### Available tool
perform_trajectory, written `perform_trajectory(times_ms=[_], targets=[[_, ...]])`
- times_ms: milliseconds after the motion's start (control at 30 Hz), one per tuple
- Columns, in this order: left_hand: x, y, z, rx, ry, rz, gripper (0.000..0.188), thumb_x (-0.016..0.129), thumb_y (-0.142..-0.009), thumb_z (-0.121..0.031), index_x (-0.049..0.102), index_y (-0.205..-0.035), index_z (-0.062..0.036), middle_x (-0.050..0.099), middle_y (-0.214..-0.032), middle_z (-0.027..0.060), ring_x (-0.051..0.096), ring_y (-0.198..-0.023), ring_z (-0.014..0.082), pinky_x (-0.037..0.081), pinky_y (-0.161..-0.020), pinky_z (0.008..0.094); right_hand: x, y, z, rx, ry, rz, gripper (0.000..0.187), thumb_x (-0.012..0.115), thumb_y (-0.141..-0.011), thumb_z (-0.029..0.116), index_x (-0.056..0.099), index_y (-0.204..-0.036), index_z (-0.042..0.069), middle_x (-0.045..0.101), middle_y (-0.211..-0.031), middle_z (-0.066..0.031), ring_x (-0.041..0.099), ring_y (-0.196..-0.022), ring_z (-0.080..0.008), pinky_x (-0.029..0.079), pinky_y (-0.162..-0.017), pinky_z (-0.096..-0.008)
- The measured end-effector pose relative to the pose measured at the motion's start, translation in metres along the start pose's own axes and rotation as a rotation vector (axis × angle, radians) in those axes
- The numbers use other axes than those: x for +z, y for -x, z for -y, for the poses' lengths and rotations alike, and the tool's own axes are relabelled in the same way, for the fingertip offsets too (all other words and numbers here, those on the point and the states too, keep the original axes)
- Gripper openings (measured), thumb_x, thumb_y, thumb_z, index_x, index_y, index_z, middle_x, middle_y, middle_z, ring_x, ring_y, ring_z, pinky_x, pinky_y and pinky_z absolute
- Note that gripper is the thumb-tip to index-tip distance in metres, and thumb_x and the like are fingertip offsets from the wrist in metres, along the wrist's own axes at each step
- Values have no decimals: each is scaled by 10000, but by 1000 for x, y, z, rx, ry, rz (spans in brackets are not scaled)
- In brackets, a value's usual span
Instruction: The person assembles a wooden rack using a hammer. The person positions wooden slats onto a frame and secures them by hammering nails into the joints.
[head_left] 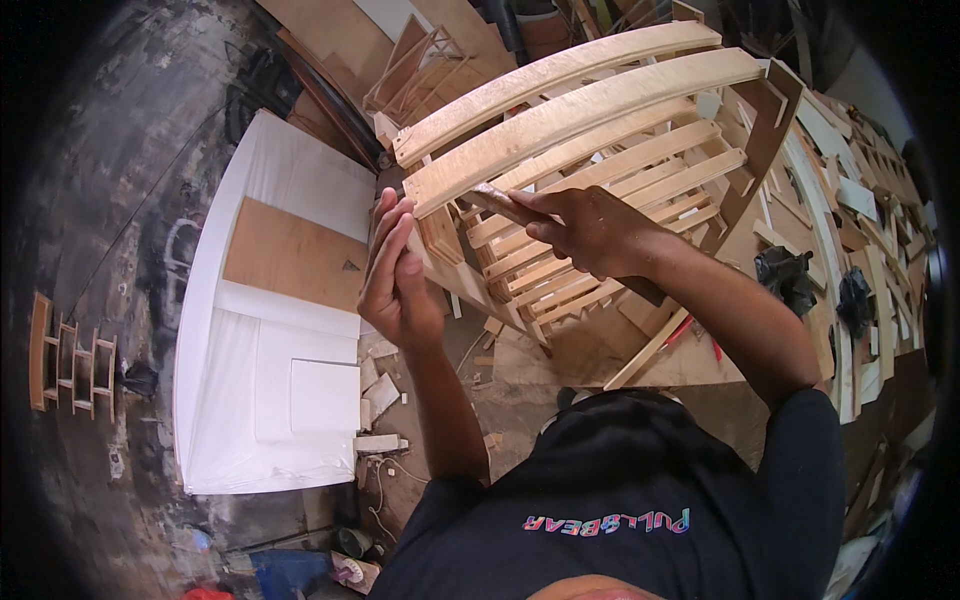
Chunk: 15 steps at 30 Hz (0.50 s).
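A slatted wooden frame (590,115) with broad curved pale rails stands in front of me, tilted in the view. At its left end is my left hand (395,270), palm toward the end piece, fingers stretched upward. Whether the palm presses on the wood I cannot tell. My right hand (595,230) is closed around a slim brownish tool (505,205) with a pale tip, beside the left end of the nearer curved rail. A dark part shows below my right wrist, perhaps the same tool's other end. The tool's exact kind cannot be made out.
To the left lies a large white panel (300,320) with a brown wood sheet (295,255) on it. Wood offcuts (880,220) are heaped at the right, near black plastic bags (785,275). A small slatted wooden piece (75,360) lies at the far left.
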<state>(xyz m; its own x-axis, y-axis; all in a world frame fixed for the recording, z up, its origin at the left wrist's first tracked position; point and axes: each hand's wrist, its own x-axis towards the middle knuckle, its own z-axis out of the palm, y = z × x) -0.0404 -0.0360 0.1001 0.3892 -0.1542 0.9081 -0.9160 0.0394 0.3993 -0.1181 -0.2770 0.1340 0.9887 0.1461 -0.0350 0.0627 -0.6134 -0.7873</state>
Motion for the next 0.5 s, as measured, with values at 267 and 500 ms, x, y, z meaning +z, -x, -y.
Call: perform_trajectory(times_ms=[267, 500], targets=[[5, 13, 19, -134, 217, -172, 481, 454, -1093, -155, 476, -1512, 81, 518, -1563, 226, 519, -1442, 331, 395, -1218, 473, 21, 18, -23, 65, -509, -68, 557, 520, -1090, 226, 411, -1620, 93, 599, -786, -63, 603, -600, -115, 514, -493, -286], [-16, 96, 143, -622, 251, 103, 586, 517, -1107, -324, 379, -1599, -36, 471, -1586, 156, 450, -1462, 267, 369, -1223, 467, 36, 37, -24, 96, -794, -126, 585, 502, -1114, 258, 338, -1664, 145, 550, -791, -10, 531, -560, -80, 485, -455, -267]])
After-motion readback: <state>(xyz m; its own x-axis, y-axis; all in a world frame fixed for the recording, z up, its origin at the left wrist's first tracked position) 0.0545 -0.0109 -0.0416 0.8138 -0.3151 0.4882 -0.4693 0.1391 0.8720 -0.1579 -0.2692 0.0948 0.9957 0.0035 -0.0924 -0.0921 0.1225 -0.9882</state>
